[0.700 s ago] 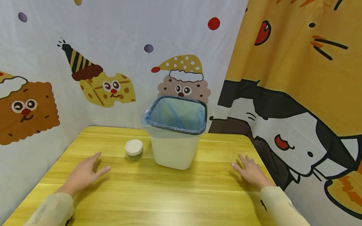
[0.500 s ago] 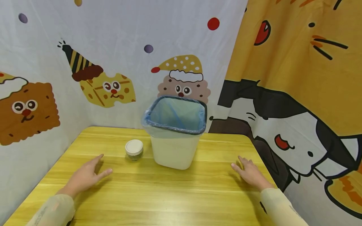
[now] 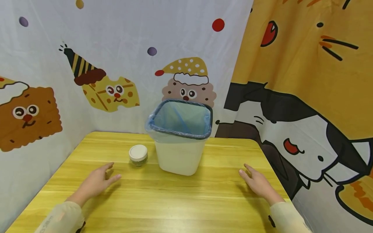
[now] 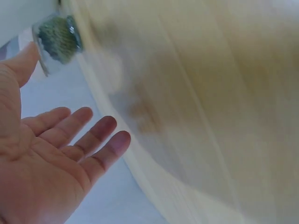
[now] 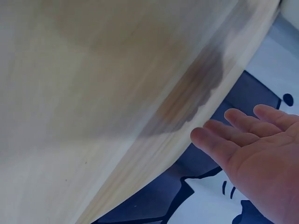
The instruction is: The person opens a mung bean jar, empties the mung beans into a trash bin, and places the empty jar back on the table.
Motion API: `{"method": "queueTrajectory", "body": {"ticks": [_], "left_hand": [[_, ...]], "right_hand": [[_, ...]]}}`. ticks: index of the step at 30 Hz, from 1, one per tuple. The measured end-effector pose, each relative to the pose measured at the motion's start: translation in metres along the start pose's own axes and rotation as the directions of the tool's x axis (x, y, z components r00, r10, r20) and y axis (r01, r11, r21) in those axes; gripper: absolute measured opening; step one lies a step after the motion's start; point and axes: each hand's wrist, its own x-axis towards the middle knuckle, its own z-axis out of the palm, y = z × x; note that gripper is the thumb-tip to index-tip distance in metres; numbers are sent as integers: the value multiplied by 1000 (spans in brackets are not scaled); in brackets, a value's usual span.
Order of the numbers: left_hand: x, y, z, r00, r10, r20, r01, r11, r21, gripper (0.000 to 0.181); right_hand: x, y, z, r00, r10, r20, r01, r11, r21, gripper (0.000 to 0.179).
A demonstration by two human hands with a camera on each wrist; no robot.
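Note:
On the left of the table my left hand (image 3: pixel 96 183) hovers with thumb and fingers spread, holding nothing. Just beyond its fingertips stands a small clear jar (image 3: pixel 138 155) with a white lid; in the left wrist view the jar (image 4: pixel 58 39) shows something green and grainy inside. A pale bin (image 3: pixel 180 155) lined with a thin blue bag (image 3: pixel 182 118) stands upright to the right of the jar. My right hand (image 3: pixel 257 184), its fingers extended and nothing in it, is over the right side of the table, apart from the bin. In the right wrist view the palm (image 5: pixel 266 158) shows.
The yellow wood-grain table (image 3: pixel 175 207) ends at a rounded back edge close behind the bin. A white cartoon-printed cloth (image 3: pixel 122 38) hangs behind and to the left. On the right hangs an orange printed curtain (image 3: pixel 291 64).
My left hand has moved right, closer to the jar. The right hand has shifted slightly toward me. Jar and bin stay in place, while the head view shifts a little.

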Motion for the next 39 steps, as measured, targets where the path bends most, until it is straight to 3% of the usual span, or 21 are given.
{"method": "queueTrajectory", "body": {"ticks": [8, 16, 20, 27, 30, 35, 39], "left_hand": [[1, 20, 6, 999, -27, 40, 31, 995, -93, 87], [3, 37, 15, 995, -89, 51, 97, 974, -203, 94], [8, 41, 20, 989, -132, 64, 144, 951, -274, 105], [22, 47, 25, 974, -216, 73, 226, 869, -441, 115], [26, 50, 24, 968, -241, 65, 242, 846, -475, 114], [30, 52, 27, 963, -263, 58, 257, 830, -495, 112], [33, 53, 29, 962, -270, 50, 259, 834, -486, 114]], "right_hand": [[-16, -13, 3, 1000, -22, -2, 22, 992, 122, 83], [-30, -26, 6, 1000, -17, -23, 22, 970, 242, 77], [-35, -32, 9, 1000, -11, -23, 18, 955, 297, 76], [-40, -43, 16, 999, -26, -45, 41, 920, 391, 69], [-43, -47, 19, 999, -34, -41, 48, 907, 418, 68], [-48, -52, 23, 998, -50, -48, 66, 907, 416, 66], [-52, -57, 26, 997, -52, -51, 69, 894, 442, 65]]}}
